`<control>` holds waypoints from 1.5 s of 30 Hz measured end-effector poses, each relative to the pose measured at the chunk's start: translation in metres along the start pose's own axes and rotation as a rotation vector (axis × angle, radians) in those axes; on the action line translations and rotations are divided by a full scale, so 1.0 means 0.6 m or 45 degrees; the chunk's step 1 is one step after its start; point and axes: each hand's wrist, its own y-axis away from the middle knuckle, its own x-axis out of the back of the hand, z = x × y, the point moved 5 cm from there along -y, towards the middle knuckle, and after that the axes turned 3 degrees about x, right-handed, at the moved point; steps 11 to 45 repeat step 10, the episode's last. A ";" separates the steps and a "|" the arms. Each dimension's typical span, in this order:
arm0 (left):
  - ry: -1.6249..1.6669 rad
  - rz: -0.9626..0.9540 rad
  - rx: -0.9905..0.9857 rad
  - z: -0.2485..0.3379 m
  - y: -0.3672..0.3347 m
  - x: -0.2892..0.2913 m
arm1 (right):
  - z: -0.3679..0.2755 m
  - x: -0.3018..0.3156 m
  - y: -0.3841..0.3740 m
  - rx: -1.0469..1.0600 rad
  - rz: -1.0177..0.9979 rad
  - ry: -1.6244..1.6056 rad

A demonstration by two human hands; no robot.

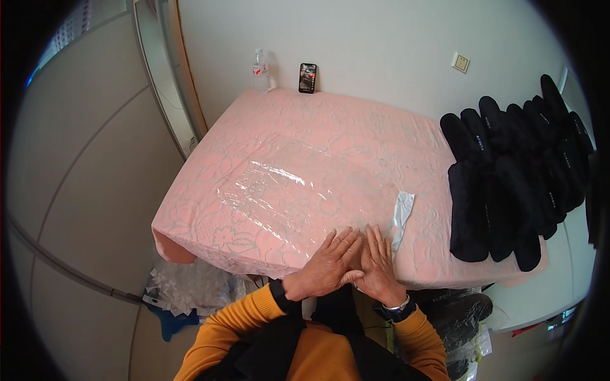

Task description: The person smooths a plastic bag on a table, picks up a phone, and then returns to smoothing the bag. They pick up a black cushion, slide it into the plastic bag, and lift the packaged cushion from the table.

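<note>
A clear plastic bag (279, 193) lies flat on the pink patterned tablecloth (210, 184), its shiny creases catching the light. Along its right end runs a whitish strip (403, 213). My left hand (330, 257) rests palm down on the near right part of the bag, fingers stretched out. Beside it, my right hand (379, 267) also lies flat with fingers extended, close to the strip. The two hands touch at the thumbs. Neither holds anything that I can see; what is under the palms is hidden.
Several black padded, sock-like items (502, 184) are piled at the table's right. A clear bottle (260, 71) and a phone (307, 78) stand by the wall at the back. Below the table are crumpled clear plastic (190, 286) and a wrapped dark bundle (451, 317).
</note>
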 end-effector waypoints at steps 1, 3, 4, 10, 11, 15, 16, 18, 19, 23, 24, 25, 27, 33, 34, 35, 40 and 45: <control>-0.001 0.002 -0.002 -0.009 0.002 -0.001 | 0.003 -0.013 0.003 0.005 -0.039 -0.006; -0.199 -0.137 0.071 -0.037 0.015 -0.008 | 0.008 -0.034 0.011 0.011 -0.119 -0.019; -0.296 -0.208 0.107 -0.050 0.024 -0.009 | 0.007 -0.033 0.013 0.007 -0.121 -0.019; -0.469 -0.271 0.326 -0.138 0.099 0.070 | -0.002 -0.026 0.023 0.036 -0.148 0.006; -0.469 -0.271 0.326 -0.138 0.099 0.070 | -0.002 -0.026 0.023 0.036 -0.148 0.006; -0.469 -0.271 0.326 -0.138 0.099 0.070 | -0.002 -0.026 0.023 0.036 -0.148 0.006; -0.469 -0.271 0.326 -0.138 0.099 0.070 | -0.002 -0.026 0.023 0.036 -0.148 0.006; -0.469 -0.271 0.326 -0.138 0.099 0.070 | -0.002 -0.026 0.023 0.036 -0.148 0.006; -0.469 -0.271 0.326 -0.138 0.099 0.070 | -0.002 -0.026 0.023 0.036 -0.148 0.006; -0.469 -0.271 0.326 -0.138 0.099 0.070 | -0.002 -0.026 0.023 0.036 -0.148 0.006; -0.469 -0.271 0.326 -0.138 0.099 0.070 | -0.002 -0.026 0.023 0.036 -0.148 0.006; -0.469 -0.271 0.326 -0.138 0.099 0.070 | -0.002 -0.026 0.023 0.036 -0.148 0.006; -0.469 -0.271 0.326 -0.138 0.099 0.070 | -0.002 -0.026 0.023 0.036 -0.148 0.006; -0.469 -0.271 0.326 -0.138 0.099 0.070 | -0.002 -0.026 0.023 0.036 -0.148 0.006; -0.469 -0.271 0.326 -0.138 0.099 0.070 | -0.002 -0.026 0.023 0.036 -0.148 0.006; -0.469 -0.271 0.326 -0.138 0.099 0.070 | -0.002 -0.026 0.023 0.036 -0.148 0.006; -0.469 -0.271 0.326 -0.138 0.099 0.070 | -0.002 -0.026 0.023 0.036 -0.148 0.006; -0.469 -0.271 0.326 -0.138 0.099 0.070 | -0.002 -0.026 0.023 0.036 -0.148 0.006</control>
